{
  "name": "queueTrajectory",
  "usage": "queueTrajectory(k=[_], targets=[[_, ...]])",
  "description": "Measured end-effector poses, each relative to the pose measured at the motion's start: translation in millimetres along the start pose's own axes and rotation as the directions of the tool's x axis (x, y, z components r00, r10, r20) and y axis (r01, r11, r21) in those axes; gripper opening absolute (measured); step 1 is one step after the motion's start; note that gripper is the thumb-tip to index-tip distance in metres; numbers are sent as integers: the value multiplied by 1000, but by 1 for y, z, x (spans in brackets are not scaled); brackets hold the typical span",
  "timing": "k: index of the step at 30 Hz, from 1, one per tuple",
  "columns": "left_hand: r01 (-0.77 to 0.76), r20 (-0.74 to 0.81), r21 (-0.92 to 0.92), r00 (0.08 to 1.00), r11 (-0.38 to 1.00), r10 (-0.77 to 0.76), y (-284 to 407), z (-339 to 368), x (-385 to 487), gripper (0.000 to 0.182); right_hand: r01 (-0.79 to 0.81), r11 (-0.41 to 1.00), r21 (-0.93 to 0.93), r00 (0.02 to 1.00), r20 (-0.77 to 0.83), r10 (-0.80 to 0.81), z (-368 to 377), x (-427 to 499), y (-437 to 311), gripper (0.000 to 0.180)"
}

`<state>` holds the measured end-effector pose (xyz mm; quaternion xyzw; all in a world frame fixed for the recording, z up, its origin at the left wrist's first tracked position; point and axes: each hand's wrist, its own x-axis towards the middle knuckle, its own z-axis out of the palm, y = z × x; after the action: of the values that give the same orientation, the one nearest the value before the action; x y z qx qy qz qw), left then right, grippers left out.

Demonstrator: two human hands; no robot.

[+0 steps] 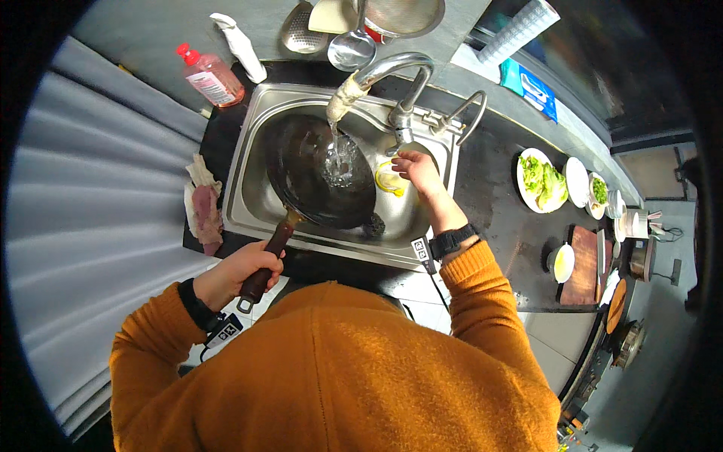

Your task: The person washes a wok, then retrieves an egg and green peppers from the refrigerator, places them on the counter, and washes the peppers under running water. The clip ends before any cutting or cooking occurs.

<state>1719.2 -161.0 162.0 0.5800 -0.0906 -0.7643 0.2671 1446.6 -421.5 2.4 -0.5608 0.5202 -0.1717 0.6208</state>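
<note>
My left hand (pixel 245 274) is closed around the brown handle of a dark wok (pixel 305 175), which lies tilted in the stainless steel sink (pixel 248 226). Water runs from the faucet (pixel 395 62), whose spout end is wrapped in cloth, and pools in the wok. My right hand (pixel 418 171) is over the right part of the sink, just below the faucet's lever, with its fingers partly spread; whether they touch the lever is unclear. Beside its fingertips is a yellow-rimmed item (pixel 391 179). A dark scrubber (pixel 374 226) rests in the sink by the wok's lower right edge.
A pink soap bottle (pixel 213 79) and crumpled rags (pixel 204 209) are left of the sink. A ladle (pixel 351 51) and strainer (pixel 404 14) hang behind it. To the right are a plate of lettuce (pixel 542 183), a bowl (pixel 562 263), a cutting board (pixel 579 265) and a knife (pixel 600 260).
</note>
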Motion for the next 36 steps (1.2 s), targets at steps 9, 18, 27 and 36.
queueTrajectory(k=[9, 18, 27, 36], targets=[[-81, -359, 475, 891, 876, 277, -57, -25, -3, 36, -239, 886, 398, 967, 12, 256, 11, 7, -21, 16], [-91, -468, 619, 755, 780, 459, -86, -21, -24, 33, -64, 978, 200, 990, 133, 38, 17, 8, -40, 34], [-85, -406, 543, 844, 835, 350, -58, -7, -73, 22, -95, 980, 173, 973, 222, 55, -14, -71, -5, 34], [-334, -200, 60, 919, 941, 339, -72, -27, -161, 29, 11, 973, 230, 1000, -22, -6, 6, -176, 45, 30]])
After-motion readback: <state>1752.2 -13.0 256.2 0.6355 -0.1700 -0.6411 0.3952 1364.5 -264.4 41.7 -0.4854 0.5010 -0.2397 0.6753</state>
